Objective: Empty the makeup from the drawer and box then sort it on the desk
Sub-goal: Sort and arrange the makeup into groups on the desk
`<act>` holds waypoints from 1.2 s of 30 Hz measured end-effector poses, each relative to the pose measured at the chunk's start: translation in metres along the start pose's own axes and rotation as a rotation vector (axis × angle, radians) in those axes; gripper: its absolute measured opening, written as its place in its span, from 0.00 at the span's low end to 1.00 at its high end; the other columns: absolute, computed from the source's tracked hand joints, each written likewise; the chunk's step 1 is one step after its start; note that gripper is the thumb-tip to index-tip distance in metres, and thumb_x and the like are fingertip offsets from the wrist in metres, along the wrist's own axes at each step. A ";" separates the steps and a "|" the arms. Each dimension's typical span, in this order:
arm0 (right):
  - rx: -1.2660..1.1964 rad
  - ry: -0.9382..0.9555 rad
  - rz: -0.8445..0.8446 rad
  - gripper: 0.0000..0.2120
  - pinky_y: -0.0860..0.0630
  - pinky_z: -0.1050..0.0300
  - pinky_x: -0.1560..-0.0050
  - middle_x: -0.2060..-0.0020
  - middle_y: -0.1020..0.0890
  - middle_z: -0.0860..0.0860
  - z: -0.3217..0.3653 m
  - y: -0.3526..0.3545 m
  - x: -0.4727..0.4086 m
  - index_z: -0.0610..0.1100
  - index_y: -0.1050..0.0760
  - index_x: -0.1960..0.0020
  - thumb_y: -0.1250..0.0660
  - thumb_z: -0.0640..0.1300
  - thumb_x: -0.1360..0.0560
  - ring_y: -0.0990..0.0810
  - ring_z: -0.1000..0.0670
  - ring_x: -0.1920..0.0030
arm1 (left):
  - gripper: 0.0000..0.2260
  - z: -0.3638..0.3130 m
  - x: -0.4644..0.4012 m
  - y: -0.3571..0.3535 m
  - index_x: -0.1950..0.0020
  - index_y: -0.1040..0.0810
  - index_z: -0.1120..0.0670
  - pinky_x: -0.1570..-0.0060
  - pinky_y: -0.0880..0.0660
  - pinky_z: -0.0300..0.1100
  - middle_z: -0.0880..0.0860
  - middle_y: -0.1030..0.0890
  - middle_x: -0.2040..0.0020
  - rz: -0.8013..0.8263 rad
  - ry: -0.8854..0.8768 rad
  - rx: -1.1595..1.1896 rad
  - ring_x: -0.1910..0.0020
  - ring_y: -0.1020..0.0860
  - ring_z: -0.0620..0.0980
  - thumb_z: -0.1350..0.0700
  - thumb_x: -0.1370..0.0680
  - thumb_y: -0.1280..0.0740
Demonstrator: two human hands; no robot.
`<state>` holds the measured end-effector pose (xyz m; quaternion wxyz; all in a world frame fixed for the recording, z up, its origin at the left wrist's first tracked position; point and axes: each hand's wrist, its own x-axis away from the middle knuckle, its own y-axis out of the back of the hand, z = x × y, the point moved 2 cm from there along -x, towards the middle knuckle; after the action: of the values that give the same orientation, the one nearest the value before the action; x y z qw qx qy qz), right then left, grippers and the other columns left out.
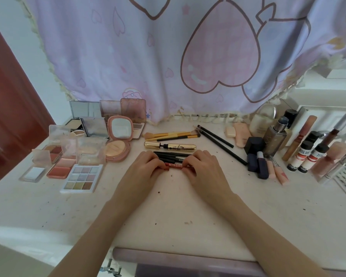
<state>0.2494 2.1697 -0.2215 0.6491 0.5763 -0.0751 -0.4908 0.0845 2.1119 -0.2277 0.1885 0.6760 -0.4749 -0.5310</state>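
My left hand [143,166] and right hand [201,166] each pinch one end of a slim red lip pencil with white lettering [175,165], fingers curled narrow round it, holding it flat on the speckled white desk [168,212] just in front of a row of thin black liner pencils [169,155]. I judge the emptying mostly done, for the makeup already lies in groups: open powder and eyeshadow palettes [82,176] to my left, a gold mascara tube [170,146] and yellow-handled brushes [172,135] behind the pencils, bottles and lip tubes [278,152] to my right. Two long black pencils [218,140] lie slantwise apart, seemingly unsorted. The box I cannot make out; a lilac edge [188,254] below the desk may be the drawer.
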 end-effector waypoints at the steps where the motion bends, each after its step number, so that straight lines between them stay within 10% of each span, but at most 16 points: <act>1: 0.002 0.004 -0.003 0.02 0.30 0.52 0.65 0.64 0.23 0.48 0.000 0.000 -0.001 0.43 0.23 0.61 0.32 0.42 0.32 0.25 0.45 0.64 | 0.13 -0.001 0.000 0.000 0.56 0.19 0.56 0.55 0.33 0.33 0.52 0.24 0.56 0.001 -0.006 -0.009 0.56 0.30 0.44 0.52 0.25 0.40; 18: 0.070 -0.237 0.067 0.14 0.34 0.55 0.40 0.42 0.25 0.47 -0.037 0.044 -0.007 0.43 0.27 0.37 0.41 0.45 0.21 0.29 0.47 0.41 | 0.12 -0.011 0.004 0.010 0.48 0.21 0.57 0.58 0.26 0.42 0.53 0.21 0.55 -0.068 -0.008 -0.149 0.58 0.24 0.50 0.52 0.24 0.38; 31: 0.415 -0.365 0.259 0.09 0.35 0.57 0.54 0.45 0.25 0.42 -0.061 0.035 -0.036 0.38 0.28 0.45 0.45 0.36 0.22 0.27 0.44 0.46 | 0.13 -0.009 0.004 0.013 0.43 0.24 0.59 0.56 0.34 0.33 0.53 0.23 0.55 -0.205 0.065 -0.153 0.57 0.27 0.48 0.57 0.23 0.42; 36: 0.302 -0.505 0.054 0.10 0.29 0.54 0.52 0.47 0.26 0.42 -0.059 0.042 -0.029 0.36 0.28 0.44 0.44 0.38 0.22 0.26 0.44 0.48 | 0.14 -0.008 0.002 0.015 0.47 0.23 0.59 0.54 0.35 0.32 0.53 0.22 0.56 -0.232 0.076 -0.104 0.57 0.28 0.46 0.54 0.23 0.43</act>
<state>0.2969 2.2244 -0.1921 0.5297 0.5236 -0.3219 -0.5845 0.0845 2.1009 -0.2146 0.1786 0.7355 -0.3578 -0.5470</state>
